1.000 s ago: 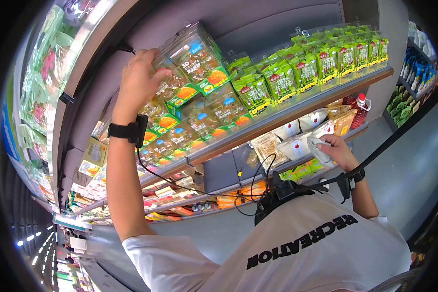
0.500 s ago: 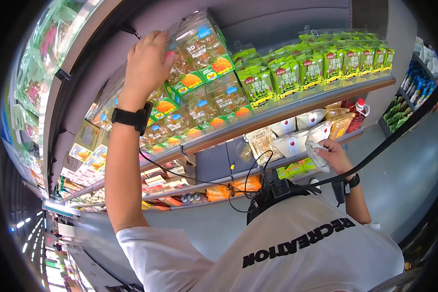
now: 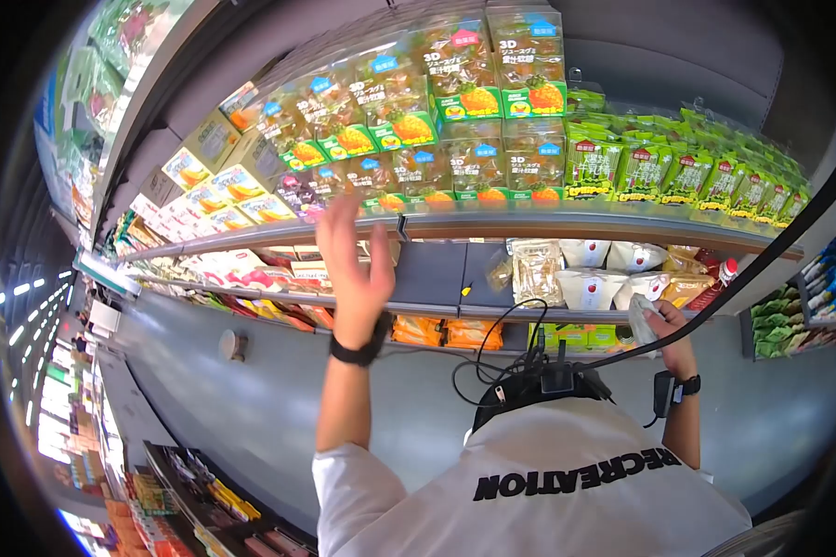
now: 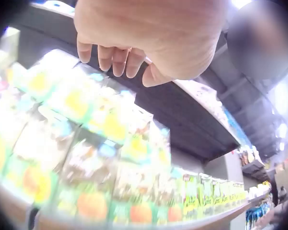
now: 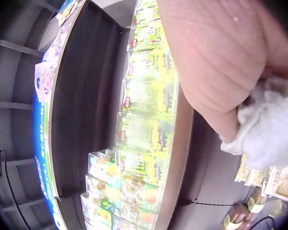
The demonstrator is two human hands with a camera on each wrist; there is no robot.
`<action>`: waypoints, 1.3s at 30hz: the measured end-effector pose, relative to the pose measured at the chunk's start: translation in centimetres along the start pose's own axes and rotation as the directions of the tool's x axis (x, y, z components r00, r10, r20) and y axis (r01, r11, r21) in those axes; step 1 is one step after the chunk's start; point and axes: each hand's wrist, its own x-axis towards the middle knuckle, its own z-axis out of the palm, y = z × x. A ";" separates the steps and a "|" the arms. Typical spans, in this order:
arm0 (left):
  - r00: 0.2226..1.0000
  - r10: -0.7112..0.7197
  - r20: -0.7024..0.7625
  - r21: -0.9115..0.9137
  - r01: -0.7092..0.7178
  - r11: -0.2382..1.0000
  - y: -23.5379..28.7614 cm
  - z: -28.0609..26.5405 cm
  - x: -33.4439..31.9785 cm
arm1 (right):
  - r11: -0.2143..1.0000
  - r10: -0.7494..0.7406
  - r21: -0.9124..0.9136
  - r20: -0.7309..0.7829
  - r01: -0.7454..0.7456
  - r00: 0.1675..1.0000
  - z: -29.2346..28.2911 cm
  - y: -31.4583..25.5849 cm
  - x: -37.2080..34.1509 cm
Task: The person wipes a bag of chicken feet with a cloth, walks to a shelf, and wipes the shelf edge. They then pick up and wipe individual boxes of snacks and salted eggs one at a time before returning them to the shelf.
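Note:
My left hand (image 3: 351, 265) is in the air in front of the shelf edge, blurred, its fingers extended and holding nothing. Behind it stand clear gummy boxes (image 3: 411, 128) with green bottoms and fruit pictures, stacked in two tiers. The left wrist view has this hand's loosely bent fingers (image 4: 119, 61) above the same boxes, which look washed out there. Lower down at the right, my right hand (image 3: 673, 330) grips a crumpled white cloth (image 5: 268, 125), bunched between thumb and fingers. That cloth hangs beside the lower shelf's pouches.
Green snack packs (image 3: 641, 172) stand in rows right of the boxes. White pouches (image 3: 593, 290) and a red bottle (image 3: 721, 278) are on the shelf below. Yellow-and-white cartons (image 3: 223, 200) fill the left. A black strap (image 3: 762, 255) and cables cross the view.
My left hand has come away from the upper boxes and dropped down toward the shelf edge. The right hand keeps the cloth, now a little farther right in view. The head view has turned.

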 end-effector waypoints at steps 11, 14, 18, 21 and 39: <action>0.029 -0.595 0.803 0.555 0.324 0.766 -2.6 0.2 -62.5 | 0.965 -0.147 -0.215 0.039 0.152 0.988 1.8 -1.4 -0.7; 0.024 -0.382 0.924 0.312 0.531 0.788 4.5 -2.6 -64.0 | 0.974 -0.102 -0.205 0.007 0.101 0.995 -0.1 0.6 -2.8; -0.057 -0.377 0.925 0.327 0.625 0.709 6.1 -2.2 -63.5 | 0.996 -0.061 -0.076 -0.128 0.051 0.990 -0.9 1.2 -8.6; -0.160 -0.382 0.910 0.378 0.700 0.606 6.5 -2.4 -61.5 | 1.000 0.019 0.020 -0.240 -0.015 0.971 -3.0 5.0 -13.1; -0.450 -0.174 0.876 0.201 0.014 0.979 0.4 -25.7 -58.1 | 0.872 0.321 0.485 -0.465 -0.065 0.825 2.8 18.8 -30.3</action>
